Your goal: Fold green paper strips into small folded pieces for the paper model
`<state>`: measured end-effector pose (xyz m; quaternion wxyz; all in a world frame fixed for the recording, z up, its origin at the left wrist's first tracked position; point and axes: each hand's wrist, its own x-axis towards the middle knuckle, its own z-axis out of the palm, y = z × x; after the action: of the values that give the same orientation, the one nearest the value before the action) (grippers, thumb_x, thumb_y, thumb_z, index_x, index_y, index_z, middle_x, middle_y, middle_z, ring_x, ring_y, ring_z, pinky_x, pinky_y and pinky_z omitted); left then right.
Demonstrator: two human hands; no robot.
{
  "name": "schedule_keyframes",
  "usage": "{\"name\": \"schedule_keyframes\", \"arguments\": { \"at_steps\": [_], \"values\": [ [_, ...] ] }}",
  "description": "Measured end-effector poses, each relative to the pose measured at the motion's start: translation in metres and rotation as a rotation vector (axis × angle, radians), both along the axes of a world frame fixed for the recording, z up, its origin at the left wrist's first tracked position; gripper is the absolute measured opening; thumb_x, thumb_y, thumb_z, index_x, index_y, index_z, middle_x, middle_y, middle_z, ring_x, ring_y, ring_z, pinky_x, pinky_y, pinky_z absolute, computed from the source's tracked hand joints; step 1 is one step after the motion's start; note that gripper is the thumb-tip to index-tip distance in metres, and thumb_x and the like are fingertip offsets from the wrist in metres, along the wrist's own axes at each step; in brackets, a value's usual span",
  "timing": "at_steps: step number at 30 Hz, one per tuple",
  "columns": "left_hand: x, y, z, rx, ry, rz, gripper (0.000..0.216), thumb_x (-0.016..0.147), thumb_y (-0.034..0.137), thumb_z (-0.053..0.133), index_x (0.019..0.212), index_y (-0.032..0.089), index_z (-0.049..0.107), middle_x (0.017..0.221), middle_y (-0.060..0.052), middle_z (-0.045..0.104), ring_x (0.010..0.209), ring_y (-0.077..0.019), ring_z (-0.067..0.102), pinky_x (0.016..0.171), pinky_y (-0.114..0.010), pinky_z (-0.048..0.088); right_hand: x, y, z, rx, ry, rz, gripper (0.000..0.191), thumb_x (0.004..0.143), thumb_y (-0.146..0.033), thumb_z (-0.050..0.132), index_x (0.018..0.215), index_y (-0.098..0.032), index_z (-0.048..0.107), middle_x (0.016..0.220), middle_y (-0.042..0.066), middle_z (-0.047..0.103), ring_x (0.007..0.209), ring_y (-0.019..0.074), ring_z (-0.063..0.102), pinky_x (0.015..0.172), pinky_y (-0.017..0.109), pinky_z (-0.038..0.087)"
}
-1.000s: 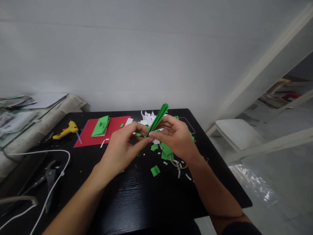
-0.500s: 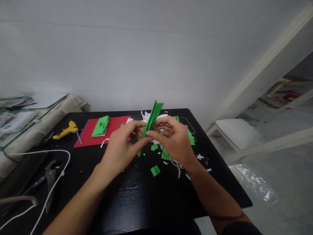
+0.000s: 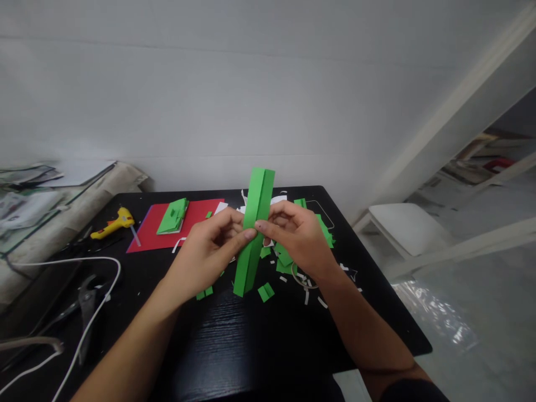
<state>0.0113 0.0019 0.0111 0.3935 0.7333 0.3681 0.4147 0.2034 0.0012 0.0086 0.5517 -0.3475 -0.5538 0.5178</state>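
A long green paper strip (image 3: 256, 204) with lengthwise creases stands nearly upright above the table, tilted slightly to the right at its top. My left hand (image 3: 211, 243) pinches its left edge, thumb in front and fingers behind. On the opposite edge, my right hand (image 3: 299, 234) grips it the same way, the thumb tips close together near the strip's middle. Beneath the hands lie small green paper pieces (image 3: 266, 291) and white scraps among them. The fingers behind the strip are partly hidden.
On the black table (image 3: 226, 346), a red sheet (image 3: 157, 237) bears a folded green paper stack (image 3: 172, 216). Further left are a yellow glue gun (image 3: 112, 223), pliers (image 3: 86, 304) and a white cable (image 3: 104, 301). A white stool (image 3: 400, 226) stands beyond the right edge.
The green strip was folded narrow and edge-on; now it is opened flatter, its creased face toward me and its lower end in view. Both hands keep hold at nearly the same spot.
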Motion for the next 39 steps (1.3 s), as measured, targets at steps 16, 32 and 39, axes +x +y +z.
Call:
{"name": "schedule_keyframes", "arguments": {
  "at_steps": [16, 32, 39],
  "values": [
    [-0.001, 0.004, -0.003, -0.086, -0.109, 0.017, 0.017, 0.097, 0.034, 0.067, 0.108, 0.022, 0.064, 0.063, 0.004, 0.065, 0.053, -0.0115, 0.060, 0.050, -0.022, 0.049, 0.002, 0.000, 0.000, -0.031, -0.023, 0.056, 0.020, 0.077, -0.029, 0.087, 0.086, -0.019, 0.072, 0.076, 0.000, 0.072, 0.066, 0.0135, 0.068, 0.063, 0.029, 0.062],
    [-0.010, 0.004, 0.003, 0.109, -0.109, 0.019, 0.026, 0.100, 0.019, 0.058, 0.100, 0.031, 0.081, 0.101, -0.002, 0.076, 0.081, -0.0142, 0.070, 0.066, -0.028, 0.060, 0.005, -0.006, 0.005, 0.072, -0.123, -0.076, 0.014, 0.094, -0.028, 0.067, 0.102, -0.026, 0.079, 0.085, 0.001, 0.073, 0.075, 0.0149, 0.066, 0.070, 0.031, 0.060],
    [-0.003, 0.003, 0.003, 0.203, -0.065, 0.139, 0.022, 0.099, 0.020, 0.061, 0.109, 0.029, 0.079, 0.111, -0.003, 0.078, 0.104, -0.0193, 0.070, 0.085, -0.035, 0.059, 0.005, -0.001, -0.002, -0.077, -0.107, 0.038, 0.034, 0.083, -0.040, 0.083, 0.110, -0.023, 0.070, 0.097, 0.003, 0.073, 0.089, 0.0182, 0.070, 0.077, 0.032, 0.058]
  ]
}}
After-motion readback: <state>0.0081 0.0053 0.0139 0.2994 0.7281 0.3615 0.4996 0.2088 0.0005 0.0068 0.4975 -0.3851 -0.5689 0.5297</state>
